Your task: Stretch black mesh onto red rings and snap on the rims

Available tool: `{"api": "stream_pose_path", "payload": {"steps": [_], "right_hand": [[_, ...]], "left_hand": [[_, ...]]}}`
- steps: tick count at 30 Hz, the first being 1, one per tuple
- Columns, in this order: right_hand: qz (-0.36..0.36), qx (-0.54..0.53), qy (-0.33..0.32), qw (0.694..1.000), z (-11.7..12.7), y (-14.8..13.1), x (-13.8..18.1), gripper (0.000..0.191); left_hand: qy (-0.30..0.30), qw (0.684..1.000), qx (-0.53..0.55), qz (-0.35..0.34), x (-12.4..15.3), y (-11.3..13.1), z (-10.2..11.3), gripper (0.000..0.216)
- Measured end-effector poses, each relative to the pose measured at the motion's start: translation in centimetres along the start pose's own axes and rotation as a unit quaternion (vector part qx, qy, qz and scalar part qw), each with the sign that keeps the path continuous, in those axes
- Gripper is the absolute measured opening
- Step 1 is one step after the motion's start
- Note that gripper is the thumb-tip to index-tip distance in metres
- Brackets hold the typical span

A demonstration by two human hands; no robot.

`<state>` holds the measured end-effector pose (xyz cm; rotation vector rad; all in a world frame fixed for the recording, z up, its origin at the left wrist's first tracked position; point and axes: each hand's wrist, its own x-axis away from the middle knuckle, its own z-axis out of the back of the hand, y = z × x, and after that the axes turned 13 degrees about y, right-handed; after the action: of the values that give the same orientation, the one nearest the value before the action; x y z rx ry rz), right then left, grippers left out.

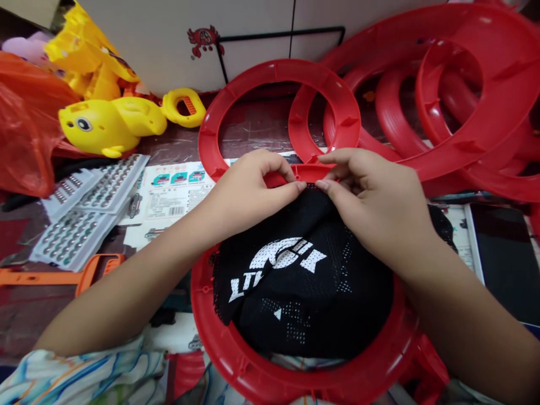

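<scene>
A red plastic ring (236, 349) lies in front of me with a black mesh net (295, 292) bearing white lettering stretched inside it. My left hand (248, 191) pinches the net's far edge against the ring's top rim, fingers closed. My right hand (371, 202) pinches the same edge from the right, its fingertips almost touching the left hand's. Both hands press the mesh at the rim's far side.
Several more red rings (464, 112) are stacked at the back right. A yellow duck-shaped toy part (105, 126) and an orange bag (25, 129) sit at the left. Trays of button cells (84, 214), printed cards (172, 194) and an orange plastic piece (97, 267) lie nearby.
</scene>
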<state>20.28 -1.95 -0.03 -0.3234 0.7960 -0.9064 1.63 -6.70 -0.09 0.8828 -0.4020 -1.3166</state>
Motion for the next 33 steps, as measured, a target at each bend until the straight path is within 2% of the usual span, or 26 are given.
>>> {"api": "stream_pose_path", "payload": {"steps": [13,19,25,29,33], "right_hand": [[0.047,0.068,-0.003,0.997,-0.7,0.3,-0.6,0.027],[0.059,0.096,-0.032,0.993,-0.4,0.2,-0.6,0.030],[0.057,0.091,-0.062,0.992,0.0,0.0,-0.6,0.031],[0.082,0.120,-0.066,0.987,0.0,0.1,-0.5,0.031],[0.091,0.105,-0.043,0.989,1.9,0.0,-0.9,0.024]], "left_hand": [[0.022,1.000,-0.018,0.008,0.0,-0.2,-0.8,0.017],[0.034,0.999,-0.041,0.002,0.1,-0.3,-1.0,0.019],[0.009,0.999,-0.048,0.009,0.0,-0.1,-0.8,0.016],[0.007,0.998,-0.056,0.007,-0.1,-0.1,-0.6,0.014],[-0.030,0.997,-0.065,-0.016,-0.5,-0.4,0.8,0.013]]}}
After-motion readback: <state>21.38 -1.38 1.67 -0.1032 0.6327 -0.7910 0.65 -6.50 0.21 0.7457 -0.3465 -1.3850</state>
